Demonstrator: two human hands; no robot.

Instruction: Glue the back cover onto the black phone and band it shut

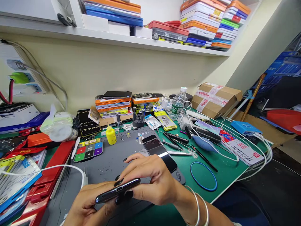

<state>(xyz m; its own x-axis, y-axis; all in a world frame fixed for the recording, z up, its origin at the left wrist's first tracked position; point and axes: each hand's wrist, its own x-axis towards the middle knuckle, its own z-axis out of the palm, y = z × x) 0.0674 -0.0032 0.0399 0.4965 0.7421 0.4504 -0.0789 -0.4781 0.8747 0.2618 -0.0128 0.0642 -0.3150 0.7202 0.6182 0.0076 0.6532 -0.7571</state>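
Note:
A dark smartphone is held between both hands above the grey work mat, its bottom edge with the charging port facing me. My left hand grips its left end, thumb along the near side. Fingers of my right hand lie over the far side of the right end, with the thumb beneath. Past my right hand, a second black phone lies on the mat. A white cable ends close to my left hand.
A yellow bottle and a coloured screw tray stand on the mat. To the right are tweezers and screwdrivers, a blue air blower, a blue ring and a water bottle. A cardboard box sits behind.

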